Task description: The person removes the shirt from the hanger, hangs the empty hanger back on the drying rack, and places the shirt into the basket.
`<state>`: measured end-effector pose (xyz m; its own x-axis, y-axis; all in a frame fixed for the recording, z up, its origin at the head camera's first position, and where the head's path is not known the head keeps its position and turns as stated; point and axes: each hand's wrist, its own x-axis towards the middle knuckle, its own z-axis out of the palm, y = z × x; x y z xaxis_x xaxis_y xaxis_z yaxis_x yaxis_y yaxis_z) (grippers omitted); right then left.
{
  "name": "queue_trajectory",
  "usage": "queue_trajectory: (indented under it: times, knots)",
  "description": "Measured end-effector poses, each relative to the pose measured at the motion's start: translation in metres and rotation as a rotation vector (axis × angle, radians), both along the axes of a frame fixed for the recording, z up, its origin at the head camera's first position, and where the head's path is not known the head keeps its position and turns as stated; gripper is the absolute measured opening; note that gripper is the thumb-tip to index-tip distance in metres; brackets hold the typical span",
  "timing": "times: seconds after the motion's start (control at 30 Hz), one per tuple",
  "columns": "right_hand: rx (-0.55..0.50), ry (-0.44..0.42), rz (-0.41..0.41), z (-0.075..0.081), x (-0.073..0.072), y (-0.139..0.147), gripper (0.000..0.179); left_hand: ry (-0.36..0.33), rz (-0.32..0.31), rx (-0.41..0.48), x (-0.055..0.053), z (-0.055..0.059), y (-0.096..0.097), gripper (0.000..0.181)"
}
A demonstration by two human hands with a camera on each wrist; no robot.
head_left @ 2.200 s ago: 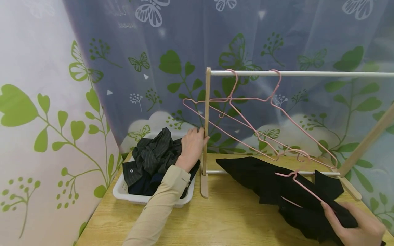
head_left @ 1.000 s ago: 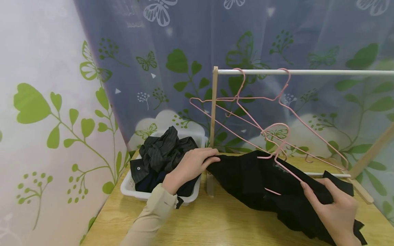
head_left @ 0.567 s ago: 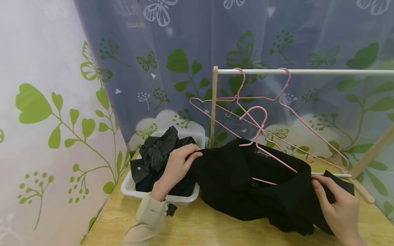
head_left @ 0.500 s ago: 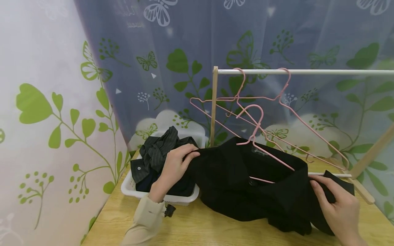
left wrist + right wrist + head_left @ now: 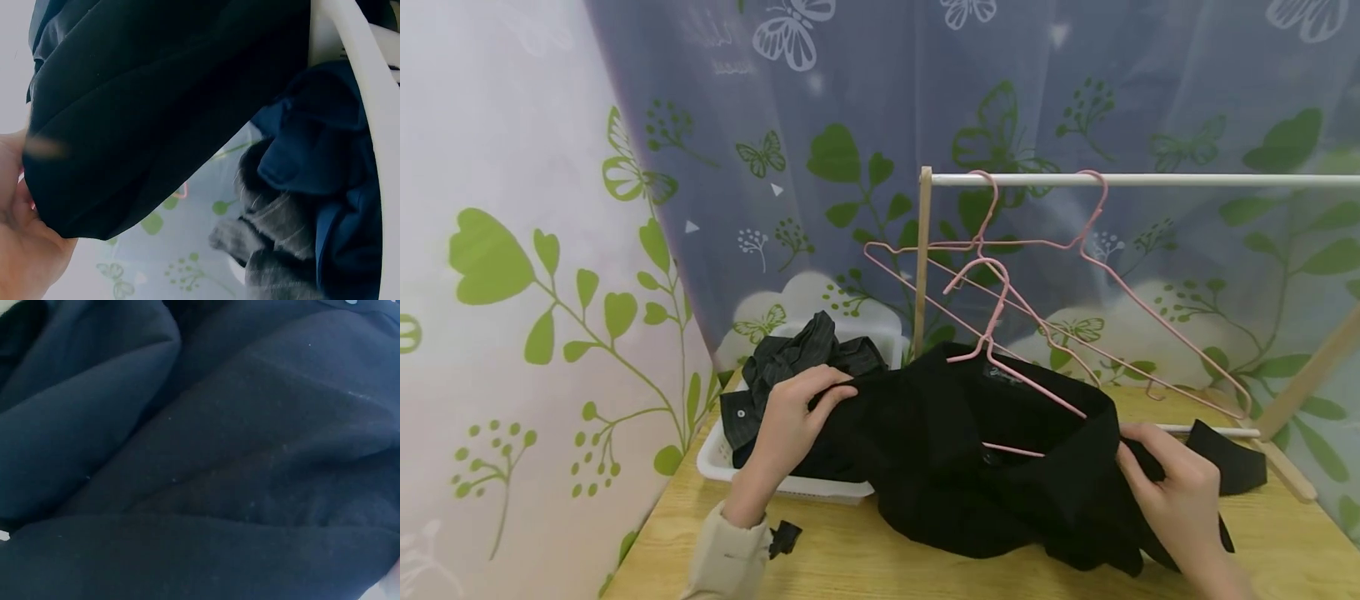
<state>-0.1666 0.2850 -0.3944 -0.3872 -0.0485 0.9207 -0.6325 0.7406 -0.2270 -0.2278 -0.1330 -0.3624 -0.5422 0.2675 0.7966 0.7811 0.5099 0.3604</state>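
Observation:
A black collared shirt (image 5: pixel 1000 508) is stretched between my two hands over the table. My left hand (image 5: pixel 793 425) pinches its left shoulder in front of the laundry basket; the left wrist view shows black cloth (image 5: pixel 156 112) hanging from those fingers. My right hand (image 5: pixel 1176 483) pinches the shirt beside its collar on the right. Inside the neck opening sits a pink hanger (image 5: pixel 992 312), its hook sticking up above the collar and its arms partly hidden by cloth. Dark fabric (image 5: pixel 206 450) fills the right wrist view.
Behind the shirt stands a rack with a white rail (image 5: pixel 1187 179) and a wooden post (image 5: pixel 922 267). Pink hangers (image 5: pixel 1157 321) hang from the rail. A white basket (image 5: pixel 718 467) of dark clothes, including a striped garment (image 5: pixel 790 358), is at left on the wooden table (image 5: pixel 842 550).
My left hand left the rack post, took hold of the shirt's shoulder and drew it left. My right hand shifted from hanger and cloth to the collar side. Shirt and hanger moved left.

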Motion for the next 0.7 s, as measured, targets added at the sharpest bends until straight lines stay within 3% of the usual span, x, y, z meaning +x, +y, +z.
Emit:
queue_trajectory:
  times: [0.23,0.37,0.6,0.7]
  knots:
    - [-0.008,0.003,0.007,0.006,-0.010,-0.021,0.061,-0.021,0.031,0.016,0.009,0.003,-0.020,0.013]
    - [0.024,0.018,-0.032,0.009,-0.014,-0.032,0.056,-0.039,0.050,0.017,0.012,0.003,-0.027,0.013]
    - [0.055,0.022,-0.092,0.010,-0.019,-0.043,0.055,-0.013,0.086,0.029,0.014,-0.001,-0.028,0.015]
    - [0.043,0.011,-0.107,0.008,-0.020,-0.045,0.042,0.013,0.130,-0.002,0.013,-0.002,-0.025,0.013]
